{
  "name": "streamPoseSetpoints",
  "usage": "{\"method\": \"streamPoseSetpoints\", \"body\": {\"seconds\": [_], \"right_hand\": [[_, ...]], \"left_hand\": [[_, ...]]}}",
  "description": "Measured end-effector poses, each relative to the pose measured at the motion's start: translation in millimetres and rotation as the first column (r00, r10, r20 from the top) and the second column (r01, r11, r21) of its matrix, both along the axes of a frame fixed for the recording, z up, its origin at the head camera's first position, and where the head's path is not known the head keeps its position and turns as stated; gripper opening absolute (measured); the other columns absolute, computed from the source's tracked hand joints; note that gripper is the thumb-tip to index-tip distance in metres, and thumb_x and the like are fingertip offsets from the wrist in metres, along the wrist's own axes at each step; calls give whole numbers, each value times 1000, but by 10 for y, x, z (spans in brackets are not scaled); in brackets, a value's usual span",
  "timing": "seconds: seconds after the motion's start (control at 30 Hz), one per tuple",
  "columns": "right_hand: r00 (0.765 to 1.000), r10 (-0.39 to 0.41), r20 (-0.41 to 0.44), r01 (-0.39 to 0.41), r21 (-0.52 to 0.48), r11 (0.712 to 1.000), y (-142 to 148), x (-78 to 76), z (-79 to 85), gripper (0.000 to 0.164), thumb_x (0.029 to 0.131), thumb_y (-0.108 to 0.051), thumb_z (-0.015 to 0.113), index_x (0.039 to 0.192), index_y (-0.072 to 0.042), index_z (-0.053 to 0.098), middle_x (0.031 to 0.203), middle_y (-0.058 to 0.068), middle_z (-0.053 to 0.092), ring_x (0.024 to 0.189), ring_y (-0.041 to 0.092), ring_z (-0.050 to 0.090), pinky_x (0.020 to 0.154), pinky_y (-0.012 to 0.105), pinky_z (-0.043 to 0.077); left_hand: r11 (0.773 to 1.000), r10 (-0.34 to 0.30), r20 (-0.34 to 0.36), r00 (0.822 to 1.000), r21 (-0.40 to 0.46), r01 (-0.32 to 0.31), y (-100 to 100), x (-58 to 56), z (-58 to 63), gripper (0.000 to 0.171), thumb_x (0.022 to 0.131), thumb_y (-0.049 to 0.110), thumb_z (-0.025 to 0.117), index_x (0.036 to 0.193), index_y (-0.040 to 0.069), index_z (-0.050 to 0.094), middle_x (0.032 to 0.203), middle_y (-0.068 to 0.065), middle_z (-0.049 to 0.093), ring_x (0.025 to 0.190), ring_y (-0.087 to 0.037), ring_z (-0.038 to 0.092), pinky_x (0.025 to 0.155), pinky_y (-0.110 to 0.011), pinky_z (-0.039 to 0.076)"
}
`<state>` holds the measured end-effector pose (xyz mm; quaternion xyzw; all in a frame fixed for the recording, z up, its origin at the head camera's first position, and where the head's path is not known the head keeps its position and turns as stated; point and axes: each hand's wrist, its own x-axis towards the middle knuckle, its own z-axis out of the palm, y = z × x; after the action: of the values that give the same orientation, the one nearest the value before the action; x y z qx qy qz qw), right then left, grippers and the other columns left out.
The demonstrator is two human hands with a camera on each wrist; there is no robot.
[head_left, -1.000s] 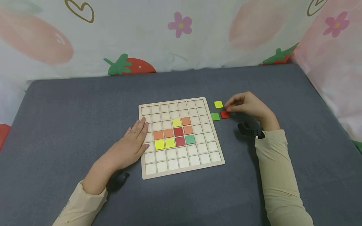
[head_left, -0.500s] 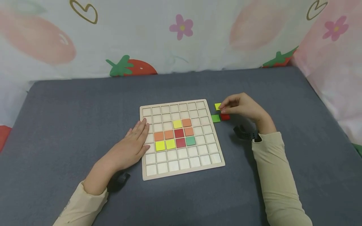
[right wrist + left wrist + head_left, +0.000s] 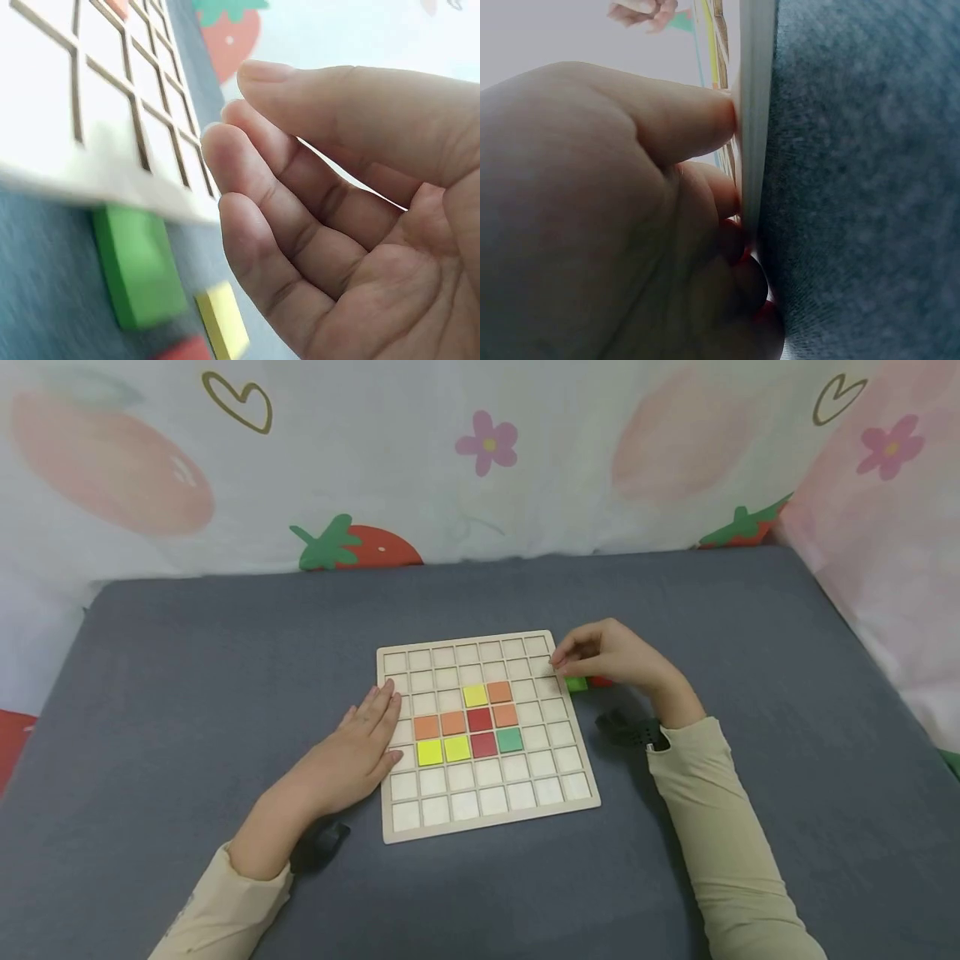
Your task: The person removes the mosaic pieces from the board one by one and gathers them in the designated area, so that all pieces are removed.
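The left hand (image 3: 348,756), fingers straight, should gently steady the square pale wooden grid board (image 3: 492,799) at its left edge; the right hand (image 3: 611,656), fingers bent (pinching anything? cannot tell), should clear the green square tile (image 3: 142,266) beside its right edge.

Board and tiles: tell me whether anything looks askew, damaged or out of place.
Nothing looks damaged or spilled. What stands out: a green tile, a yellow tile and a red tile lie loose beside the board, while other coloured tiles sit in its cells.
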<state>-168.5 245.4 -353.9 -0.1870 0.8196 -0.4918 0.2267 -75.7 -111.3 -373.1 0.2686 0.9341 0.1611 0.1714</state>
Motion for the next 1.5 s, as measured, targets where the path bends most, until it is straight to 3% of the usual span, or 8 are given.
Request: {"method": "streamPoseSetpoints", "body": {"seconds": [0.27, 0.57, 0.93, 1.5], "right_hand": [[994, 108, -25, -109, -41, 993, -248, -12, -24, 13, 86, 0, 67, 96, 8, 67, 92, 15, 67, 82, 25, 64, 71, 29, 51], [991, 133, -13, -134, -26, 991, -429, -21, -25, 10, 85, 2, 67, 94, 7, 68, 90, 11, 67, 80, 22, 64, 72, 28, 51], [974, 224, -21, -225, -95, 970, -591, -44, -92, 10, 84, 5, 66, 93, 8, 68, 91, 16, 68, 81, 23, 66, 75, 32, 53], [983, 180, -33, -181, -26, 983, -745, -89, -132, 7, 85, 1, 67, 91, 2, 70, 88, 7, 68, 79, 21, 63, 76, 32, 52]], "left_hand": [[1000, 6, -1, 1000, 2, -6, 9, 13, 7, 64, 100, 23, 44, 147, -8, 14, 156, -21, 1, 142, -35, 1, 111, -53, 14], [1000, 11, 1, 1000, 4, -11, 6, 15, 5, 64, 100, 23, 44, 147, -8, 14, 156, -20, 1, 143, -34, 2, 112, -52, 14], [1000, 7, -14, 1000, 8, -7, 6, 16, -15, 64, 100, 23, 45, 147, -7, 15, 156, -20, 2, 143, -34, 2, 112, -52, 14], [1000, 7, -22, 1000, -2, -7, 13, 6, -4, 64, 100, 23, 45, 148, -7, 15, 156, -20, 3, 143, -33, 3, 112, -51, 14]]}}
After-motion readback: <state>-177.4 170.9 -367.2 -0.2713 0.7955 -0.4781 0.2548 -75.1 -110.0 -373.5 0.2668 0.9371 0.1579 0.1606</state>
